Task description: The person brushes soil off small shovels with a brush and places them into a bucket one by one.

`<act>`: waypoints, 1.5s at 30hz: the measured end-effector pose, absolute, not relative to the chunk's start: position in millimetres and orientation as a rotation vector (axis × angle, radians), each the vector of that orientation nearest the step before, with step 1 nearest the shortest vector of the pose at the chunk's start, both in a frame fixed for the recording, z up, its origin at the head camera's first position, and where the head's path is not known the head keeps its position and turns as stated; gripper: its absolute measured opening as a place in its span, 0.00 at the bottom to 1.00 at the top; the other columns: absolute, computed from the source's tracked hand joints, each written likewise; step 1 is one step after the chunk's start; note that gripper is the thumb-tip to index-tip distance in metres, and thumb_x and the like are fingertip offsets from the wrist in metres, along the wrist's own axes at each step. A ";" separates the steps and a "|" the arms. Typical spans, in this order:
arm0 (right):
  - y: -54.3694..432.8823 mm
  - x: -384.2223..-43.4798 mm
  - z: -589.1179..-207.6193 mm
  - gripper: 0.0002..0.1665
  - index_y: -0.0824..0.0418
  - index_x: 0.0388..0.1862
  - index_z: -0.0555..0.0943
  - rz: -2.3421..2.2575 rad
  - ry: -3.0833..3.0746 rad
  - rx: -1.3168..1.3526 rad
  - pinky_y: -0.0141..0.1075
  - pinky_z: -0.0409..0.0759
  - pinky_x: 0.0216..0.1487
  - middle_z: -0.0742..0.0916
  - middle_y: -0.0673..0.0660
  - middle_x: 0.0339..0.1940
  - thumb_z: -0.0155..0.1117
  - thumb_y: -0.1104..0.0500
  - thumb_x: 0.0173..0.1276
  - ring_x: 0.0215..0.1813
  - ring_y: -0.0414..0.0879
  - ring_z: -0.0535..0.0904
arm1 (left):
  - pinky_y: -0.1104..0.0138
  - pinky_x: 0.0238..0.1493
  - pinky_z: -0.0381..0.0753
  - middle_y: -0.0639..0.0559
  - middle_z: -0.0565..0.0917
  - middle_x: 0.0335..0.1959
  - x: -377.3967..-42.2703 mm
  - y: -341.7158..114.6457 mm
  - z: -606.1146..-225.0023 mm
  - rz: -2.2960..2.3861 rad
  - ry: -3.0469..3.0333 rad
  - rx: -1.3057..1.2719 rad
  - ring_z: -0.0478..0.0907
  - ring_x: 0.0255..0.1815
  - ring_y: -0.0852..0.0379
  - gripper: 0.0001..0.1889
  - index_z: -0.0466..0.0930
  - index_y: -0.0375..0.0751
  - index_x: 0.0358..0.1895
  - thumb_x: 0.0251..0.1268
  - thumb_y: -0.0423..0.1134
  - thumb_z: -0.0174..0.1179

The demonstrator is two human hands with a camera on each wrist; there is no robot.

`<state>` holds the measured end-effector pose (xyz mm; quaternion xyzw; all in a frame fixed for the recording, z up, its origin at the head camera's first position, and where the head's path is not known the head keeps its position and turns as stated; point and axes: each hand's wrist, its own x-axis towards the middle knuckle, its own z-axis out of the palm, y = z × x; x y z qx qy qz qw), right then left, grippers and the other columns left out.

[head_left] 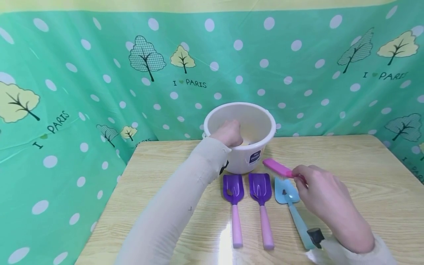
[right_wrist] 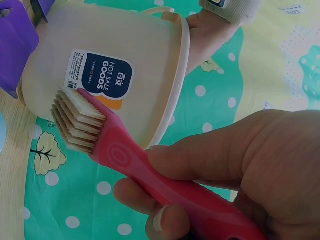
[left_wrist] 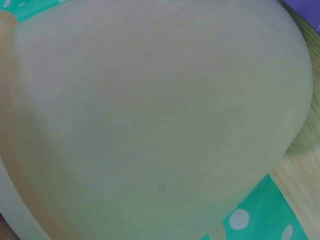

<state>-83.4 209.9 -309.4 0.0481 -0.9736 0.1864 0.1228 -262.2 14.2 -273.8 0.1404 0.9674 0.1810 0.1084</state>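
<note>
My right hand [head_left: 322,189] grips the handle of a pink scrub brush [head_left: 278,168] just above the table, right of the bucket. In the right wrist view, the thumb lies along the handle, and the pale bristles [right_wrist: 77,122] point away from the hand. A white plastic bucket [head_left: 236,162] stands upright at the back. Over its near rim my left hand [head_left: 229,133] reaches inside. Its fingertips are hidden, so whether they hold anything cannot be seen. The left wrist view is filled by the bucket's pale wall [left_wrist: 155,120].
In front of the bucket lie two purple toy shovels [head_left: 233,187] with pink handles. A light blue shovel [head_left: 286,192] lies to their right, below the brush. The wooden table [head_left: 159,165] ends at a green dotted curtain [head_left: 185,106] behind and at the left.
</note>
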 end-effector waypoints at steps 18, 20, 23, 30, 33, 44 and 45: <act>212.0 -83.8 -308.3 0.10 0.62 0.41 0.83 0.541 -2.837 0.136 0.35 0.62 0.16 0.80 0.54 0.26 0.62 0.68 0.60 0.20 0.45 0.66 | 0.69 0.19 0.70 0.53 0.70 0.13 -242.0 2.2 -251.2 0.771 2.968 0.667 0.72 0.15 0.58 0.11 0.68 0.43 0.19 0.58 0.33 0.51; 212.2 -84.0 -307.7 0.10 0.62 0.41 0.83 0.541 -2.844 0.130 0.35 0.62 0.17 0.81 0.54 0.26 0.62 0.68 0.60 0.20 0.45 0.66 | 0.68 0.22 0.70 0.54 0.74 0.15 -236.4 -3.5 -250.7 0.768 3.017 0.714 0.72 0.18 0.58 0.09 0.71 0.44 0.21 0.60 0.34 0.52; 212.5 -84.2 -307.2 0.10 0.62 0.42 0.83 0.539 -2.851 0.119 0.36 0.62 0.17 0.81 0.54 0.26 0.62 0.67 0.61 0.21 0.45 0.67 | 0.68 0.26 0.73 0.55 0.78 0.21 -227.7 -12.8 -251.1 0.816 3.050 0.728 0.75 0.23 0.60 0.07 0.75 0.44 0.26 0.62 0.35 0.51; 212.6 -83.5 -307.6 0.11 0.63 0.42 0.83 0.543 -2.859 0.109 0.36 0.63 0.17 0.82 0.56 0.28 0.62 0.68 0.60 0.21 0.46 0.67 | 0.70 0.31 0.75 0.60 0.82 0.31 -203.3 -34.1 -260.3 1.035 3.093 0.835 0.79 0.30 0.65 0.04 0.77 0.42 0.36 0.62 0.34 0.51; 212.6 -83.2 -307.9 0.11 0.63 0.42 0.83 0.543 -2.856 0.111 0.36 0.62 0.17 0.82 0.55 0.28 0.62 0.68 0.60 0.21 0.46 0.67 | 0.70 0.32 0.74 0.61 0.83 0.32 -191.7 -42.2 -268.4 1.058 3.120 0.922 0.76 0.30 0.64 0.06 0.78 0.44 0.36 0.61 0.34 0.52; 211.4 -82.9 -308.9 0.10 0.63 0.41 0.84 0.529 -2.835 0.130 0.35 0.62 0.17 0.81 0.54 0.26 0.62 0.68 0.60 0.21 0.45 0.67 | 0.72 0.29 0.74 0.56 0.79 0.27 -155.7 -59.2 -300.4 1.183 3.129 1.065 0.74 0.27 0.60 0.05 0.80 0.42 0.33 0.56 0.30 0.56; 211.3 -82.8 -308.9 0.10 0.63 0.41 0.84 0.529 -2.833 0.131 0.35 0.62 0.17 0.81 0.54 0.26 0.62 0.68 0.60 0.21 0.45 0.67 | 0.72 0.29 0.74 0.57 0.79 0.26 -152.8 -59.8 -303.3 1.202 3.120 1.065 0.74 0.26 0.61 0.05 0.80 0.43 0.32 0.55 0.30 0.56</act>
